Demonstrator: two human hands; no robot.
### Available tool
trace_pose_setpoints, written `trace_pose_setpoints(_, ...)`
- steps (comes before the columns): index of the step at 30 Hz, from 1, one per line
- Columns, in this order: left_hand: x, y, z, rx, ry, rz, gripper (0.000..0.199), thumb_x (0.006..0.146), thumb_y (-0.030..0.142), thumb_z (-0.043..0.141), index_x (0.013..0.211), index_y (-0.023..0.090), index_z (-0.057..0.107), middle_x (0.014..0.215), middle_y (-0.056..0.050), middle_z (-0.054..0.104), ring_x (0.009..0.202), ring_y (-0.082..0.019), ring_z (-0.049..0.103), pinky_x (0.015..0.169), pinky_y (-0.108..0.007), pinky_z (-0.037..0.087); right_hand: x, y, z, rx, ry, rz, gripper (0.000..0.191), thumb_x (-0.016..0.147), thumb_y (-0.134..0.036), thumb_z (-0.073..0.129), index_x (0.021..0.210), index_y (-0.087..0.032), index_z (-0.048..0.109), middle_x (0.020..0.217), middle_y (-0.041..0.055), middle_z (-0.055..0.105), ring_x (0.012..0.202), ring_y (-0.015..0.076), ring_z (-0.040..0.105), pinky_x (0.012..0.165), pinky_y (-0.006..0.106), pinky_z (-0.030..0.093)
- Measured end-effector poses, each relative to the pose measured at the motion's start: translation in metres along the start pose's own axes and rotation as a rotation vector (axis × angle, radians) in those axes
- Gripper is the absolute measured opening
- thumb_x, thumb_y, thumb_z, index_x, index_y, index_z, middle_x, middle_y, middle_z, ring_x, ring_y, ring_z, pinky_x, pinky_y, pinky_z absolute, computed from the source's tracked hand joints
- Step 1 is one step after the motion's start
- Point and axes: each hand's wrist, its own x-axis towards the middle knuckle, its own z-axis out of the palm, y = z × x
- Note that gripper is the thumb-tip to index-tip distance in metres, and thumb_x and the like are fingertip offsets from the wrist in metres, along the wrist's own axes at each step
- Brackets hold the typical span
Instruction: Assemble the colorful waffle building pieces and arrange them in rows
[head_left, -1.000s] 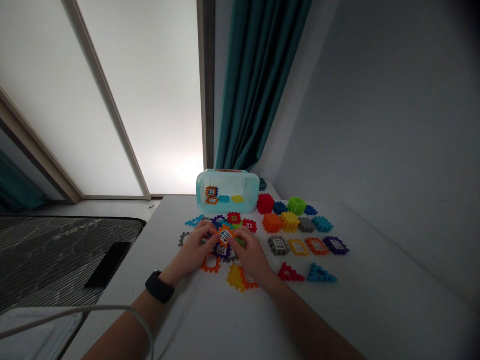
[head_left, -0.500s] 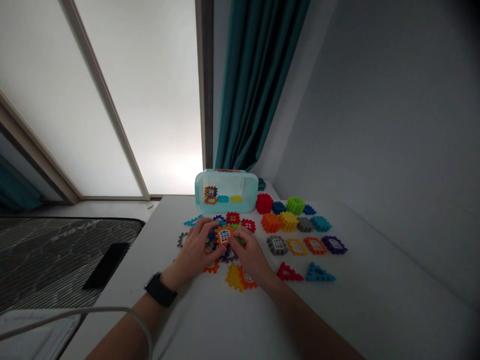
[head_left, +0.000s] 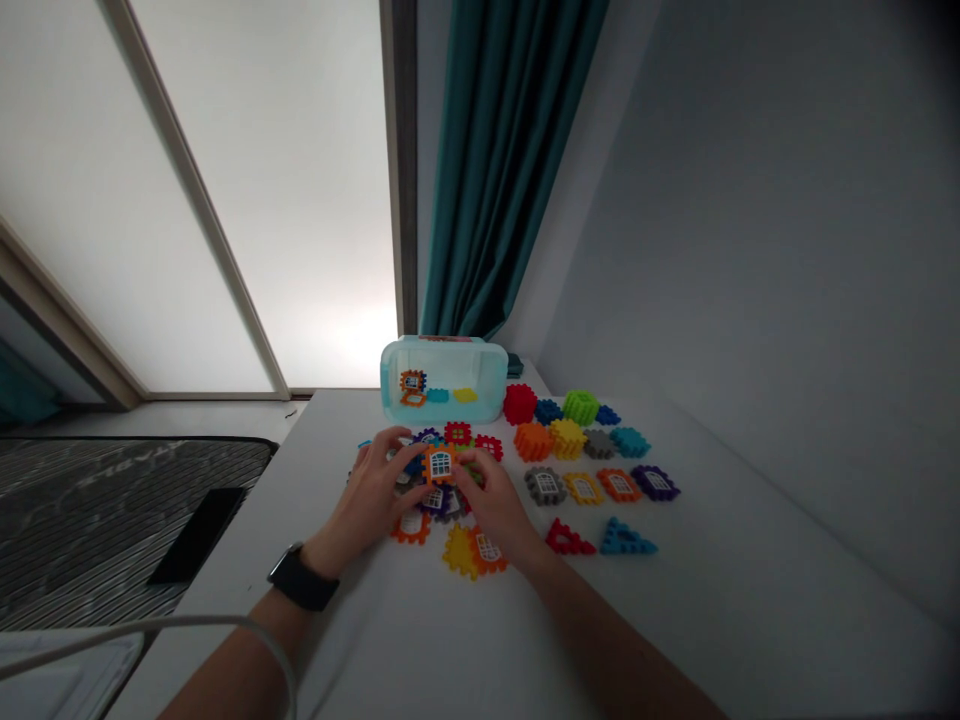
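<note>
I am reading the head view. The left hand (head_left: 367,492) and right hand (head_left: 491,505) are holding an orange tile (head_left: 440,464) with a white window between them, above a loose pile at the middle of the table (head_left: 720,590). The fingers (head_left: 391,438) of the left hand are curling over the tile's left side, while the right hand's fingers (head_left: 466,462) are pinching narrowly at its right side. A green piece (head_left: 472,472) is sitting beneath those right fingers.

Caution: uneven finger pressure could be letting the tile slip or spring loose, scattering the purple tile (head_left: 433,500) and gray tile (head_left: 450,510) below it. Contact from the right wrist could be disturbing the yellow tile (head_left: 459,550) and the tiles laid out to the right. A white cable (head_left: 217,622) is curving over the left forearm (head_left: 240,660) and could snag if that arm is being drawn back.

Limits: the hands are hiding much of the pile, and I cannot tell whether the green piece is joined to the orange tile. The tile's underside is out of view. The dim light and the wall of the clear box (head_left: 487,395) are making the pieces inside hard to identify.
</note>
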Motion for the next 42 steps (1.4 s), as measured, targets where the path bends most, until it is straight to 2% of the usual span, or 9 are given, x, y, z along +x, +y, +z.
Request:
trace_pose_setpoints(2,0.0,-0.003,-0.001,0.006,0.01,-0.002,0.047,0.087,0.033,0.073,0.131,0.026,0.057,0.132,-0.012,0.049,0.106,-0.027,0.059,0.096,-0.048,0.051,0.001,0.0,-0.006,-0.092,0.046,-0.106,0.022,0.092,-0.034,0.056,0.111,-0.022,0.06,0.11,0.0076,0.067,0.105,0.0242,0.063,0.094,0.041,0.051)
trace_pose_setpoints(4,0.0,-0.006,-0.001,-0.002,0.016,0.0,0.048,0.087,0.034,0.072,0.132,0.027,0.056,0.131,-0.011,0.049,0.107,-0.027,0.058,0.095,-0.047,0.051,0.003,0.0,-0.013,-0.207,0.039,-0.273,0.031,0.092,-0.03,0.059,0.122,-0.023,0.057,0.121,0.0096,0.065,0.117,0.0258,0.059,0.103,0.045,0.047)
trace_pose_setpoints(7,-0.001,-0.007,0.0,-0.021,0.011,0.002,0.047,0.088,0.035,0.071,0.132,0.027,0.056,0.13,-0.011,0.05,0.107,-0.026,0.059,0.096,-0.047,0.051,0.005,0.0,-0.022,-0.332,-0.053,-0.493,0.038,0.092,-0.027,0.06,0.13,-0.024,0.054,0.131,0.0102,0.061,0.128,0.0266,0.052,0.111,0.048,0.042)
trace_pose_setpoints(10,-0.002,-0.006,0.001,-0.033,0.0,0.001,0.047,0.088,0.034,0.071,0.132,0.027,0.057,0.131,-0.011,0.05,0.106,-0.026,0.059,0.096,-0.048,0.051,0.006,0.0,-0.023,-0.393,-0.113,-0.572,0.039,0.094,-0.025,0.058,0.132,-0.025,0.054,0.134,0.0096,0.06,0.13,0.0263,0.05,0.112,0.05,0.042)
trace_pose_setpoints(24,-0.004,0.0,0.005,-0.116,-0.03,-0.03,0.047,0.088,0.032,0.071,0.132,0.027,0.055,0.13,-0.011,0.051,0.119,-0.029,0.054,0.103,-0.049,0.048,0.004,-0.001,-0.022,-0.422,-0.116,-0.579,0.037,0.094,-0.02,0.058,0.13,-0.026,0.057,0.134,0.0098,0.06,0.129,0.0258,0.051,0.11,0.051,0.045)
trace_pose_setpoints(42,-0.004,0.003,0.006,-0.123,-0.021,-0.042,0.046,0.086,0.03,0.071,0.13,0.026,0.056,0.129,-0.01,0.054,0.117,-0.029,0.057,0.103,-0.047,0.049,0.002,-0.003,-0.02,-0.401,-0.117,-0.534,0.036,0.092,-0.018,0.06,0.127,-0.026,0.059,0.136,0.0086,0.061,0.129,0.0257,0.05,0.111,0.051,0.045)
